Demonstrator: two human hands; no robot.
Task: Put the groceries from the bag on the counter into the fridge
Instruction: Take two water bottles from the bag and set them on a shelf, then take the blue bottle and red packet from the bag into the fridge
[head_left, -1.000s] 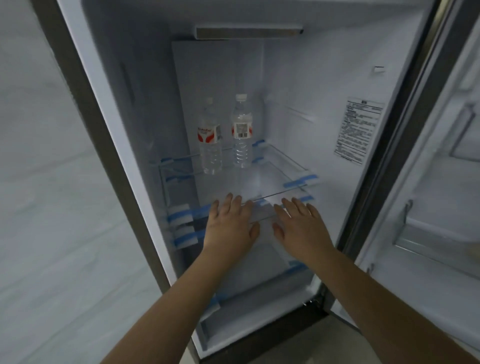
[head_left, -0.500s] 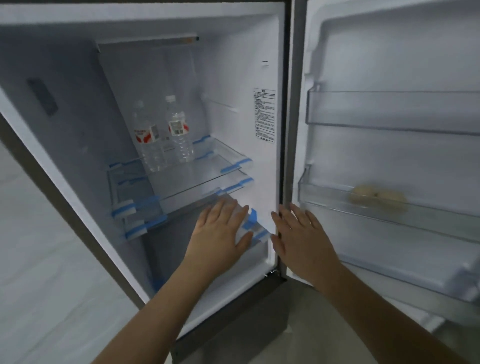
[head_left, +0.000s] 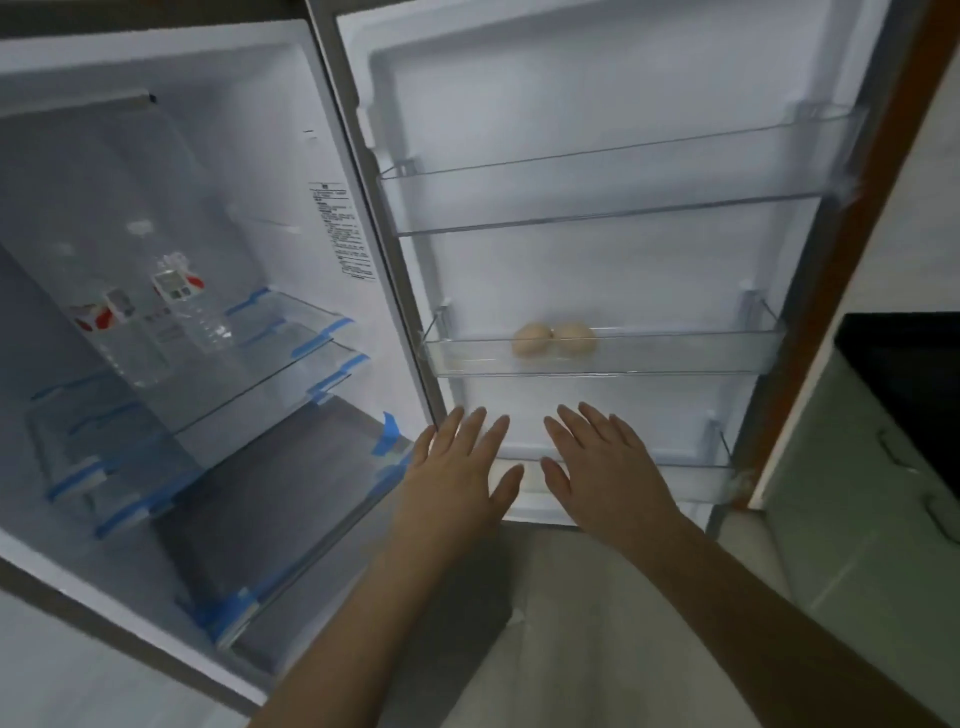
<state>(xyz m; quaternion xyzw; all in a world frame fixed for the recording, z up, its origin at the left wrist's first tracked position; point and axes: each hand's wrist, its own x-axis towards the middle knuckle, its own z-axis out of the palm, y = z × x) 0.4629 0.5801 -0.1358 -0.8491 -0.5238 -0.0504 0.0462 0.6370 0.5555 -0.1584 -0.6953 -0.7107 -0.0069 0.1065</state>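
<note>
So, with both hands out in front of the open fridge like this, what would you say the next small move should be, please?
Probably turn back to the counter for another item. Both the left hand and right hand are open and hold nothing, while two bottles stand on the glass shelf and two eggs sit in the middle door bin. The bag is out of view.

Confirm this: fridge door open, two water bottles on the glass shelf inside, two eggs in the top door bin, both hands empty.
Not quite: the head view shows the two eggs in the middle door bin, not the top door bin. The rest holds: door open, two water bottles on the glass shelf, left hand and right hand empty.
</note>
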